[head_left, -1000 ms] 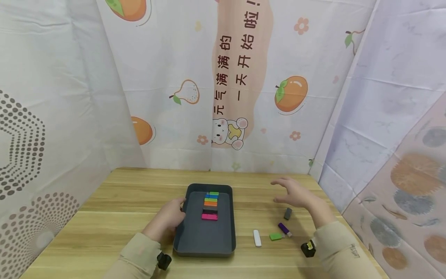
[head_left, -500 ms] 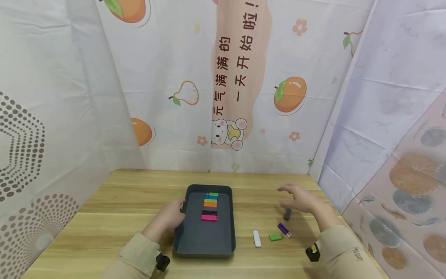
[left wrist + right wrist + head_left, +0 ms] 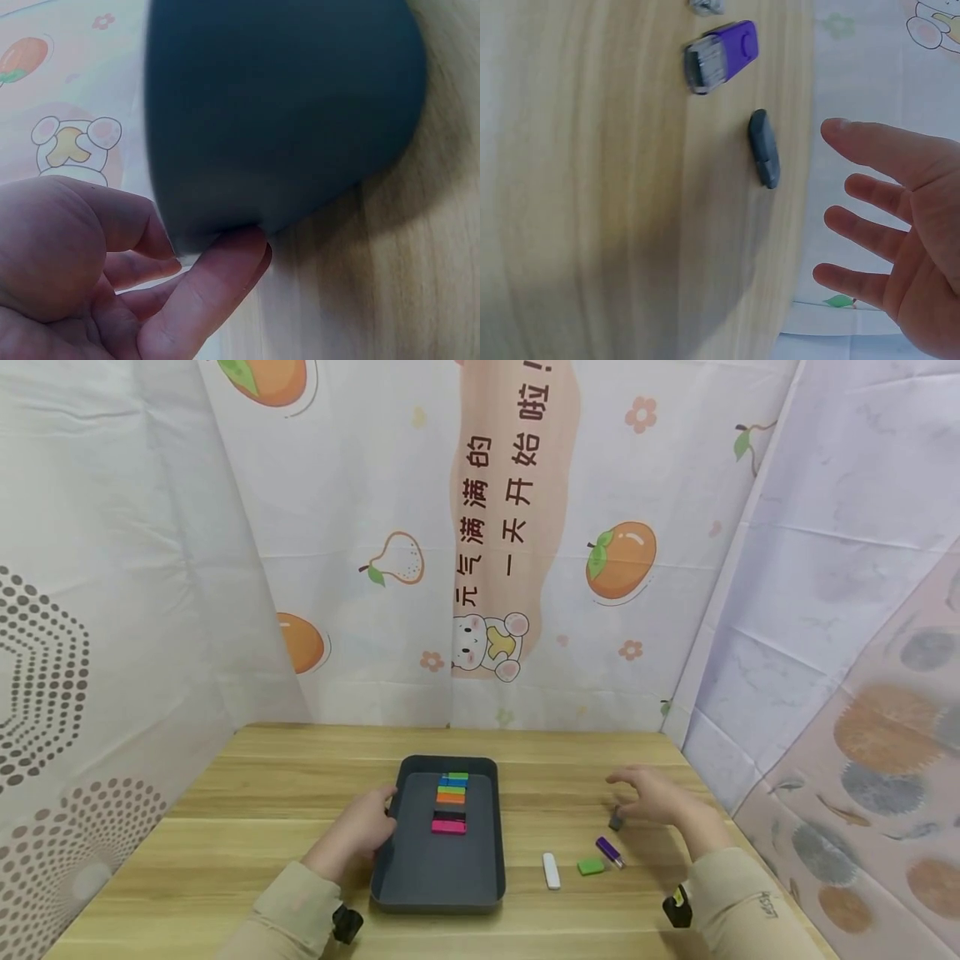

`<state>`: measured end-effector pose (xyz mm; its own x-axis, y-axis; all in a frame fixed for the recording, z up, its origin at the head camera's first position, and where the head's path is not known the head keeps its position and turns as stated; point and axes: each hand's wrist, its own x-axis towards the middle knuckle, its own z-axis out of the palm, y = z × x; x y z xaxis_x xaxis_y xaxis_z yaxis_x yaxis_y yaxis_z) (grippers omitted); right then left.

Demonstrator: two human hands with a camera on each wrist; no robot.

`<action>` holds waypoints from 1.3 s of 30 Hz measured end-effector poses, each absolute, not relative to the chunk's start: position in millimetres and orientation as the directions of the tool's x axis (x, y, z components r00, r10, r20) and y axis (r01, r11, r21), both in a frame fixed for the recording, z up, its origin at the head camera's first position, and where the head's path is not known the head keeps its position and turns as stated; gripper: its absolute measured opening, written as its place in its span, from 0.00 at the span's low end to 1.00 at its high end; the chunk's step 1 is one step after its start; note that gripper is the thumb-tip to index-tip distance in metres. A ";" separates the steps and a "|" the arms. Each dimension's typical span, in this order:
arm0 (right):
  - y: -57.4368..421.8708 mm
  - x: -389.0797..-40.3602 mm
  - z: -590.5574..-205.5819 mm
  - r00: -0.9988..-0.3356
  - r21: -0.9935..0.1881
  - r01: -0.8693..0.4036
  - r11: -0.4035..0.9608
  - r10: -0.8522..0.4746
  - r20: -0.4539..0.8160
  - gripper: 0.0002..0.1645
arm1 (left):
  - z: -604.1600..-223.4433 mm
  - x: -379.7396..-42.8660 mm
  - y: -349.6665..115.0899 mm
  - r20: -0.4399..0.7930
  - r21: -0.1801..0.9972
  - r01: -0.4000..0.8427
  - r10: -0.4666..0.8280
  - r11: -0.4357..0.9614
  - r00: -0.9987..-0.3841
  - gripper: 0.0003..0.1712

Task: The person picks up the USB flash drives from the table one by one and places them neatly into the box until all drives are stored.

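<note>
My left hand [image 3: 367, 822] grips the left wall of a dark grey tray [image 3: 442, 878]; in the left wrist view its fingertips press the wall near the rim. Inside the tray lies a column of several USB sticks, with a pink USB stick [image 3: 448, 827] nearest me and an orange one [image 3: 451, 797] further up. My right hand [image 3: 657, 795] hovers with spread, relaxed fingers above a dark grey USB stick [image 3: 615, 821]. In the right wrist view that stick [image 3: 763, 149] lies apart from the fingertips, near a purple USB stick [image 3: 735, 51].
On the wooden table [image 3: 300, 777], right of the tray, lie a white USB stick [image 3: 551, 871] and a green USB stick [image 3: 590, 867]. Patterned cloth [image 3: 375, 635] hangs behind the table and along both sides.
My right hand has moved right and slightly down, coming over the dark grey USB stick. The left hand and the tray stay put.
</note>
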<state>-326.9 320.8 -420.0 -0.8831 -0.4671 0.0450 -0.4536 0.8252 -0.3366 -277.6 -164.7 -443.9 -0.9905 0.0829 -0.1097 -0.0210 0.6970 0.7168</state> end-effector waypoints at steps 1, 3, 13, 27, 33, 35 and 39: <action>321.9 -327.2 -421.6 -0.882 -0.333 -0.455 0.826 -0.469 0.044 0.33 | -443.6 -277.4 -164.8 -0.105 0.714 -0.015 0.086 0.700 -0.991 0.35; 324.1 -328.4 -425.6 -0.880 -0.317 -0.462 0.828 -0.473 0.046 0.34 | -443.9 -277.5 -165.1 -0.105 0.714 -0.016 0.084 0.700 -0.991 0.35; 326.9 -326.6 -436.2 -0.896 -0.367 -0.414 0.833 -0.444 0.001 0.34 | -448.0 -281.2 -168.0 -0.106 0.722 -0.022 0.080 0.691 -0.991 0.36; 321.8 -319.8 -441.7 -0.907 -0.406 -0.370 0.836 -0.420 -0.038 0.35 | -445.4 -279.4 -167.5 -0.115 0.723 -0.028 0.081 0.690 -0.990 0.36; 319.1 -319.0 -444.3 -0.904 -0.407 -0.372 0.834 -0.426 -0.047 0.35 | -445.0 -278.8 -166.7 -0.121 0.727 -0.035 0.078 0.686 -0.990 0.37; 318.4 -319.3 -445.3 -0.899 -0.392 -0.387 0.834 -0.436 -0.042 0.34 | -444.2 -278.4 -166.5 -0.122 0.725 -0.034 0.080 0.688 -0.989 0.37; 317.8 -320.0 -446.7 -0.891 -0.368 -0.411 0.834 -0.453 -0.031 0.33 | -443.7 -279.0 -165.9 -0.127 0.723 -0.039 0.077 0.690 -0.989 0.36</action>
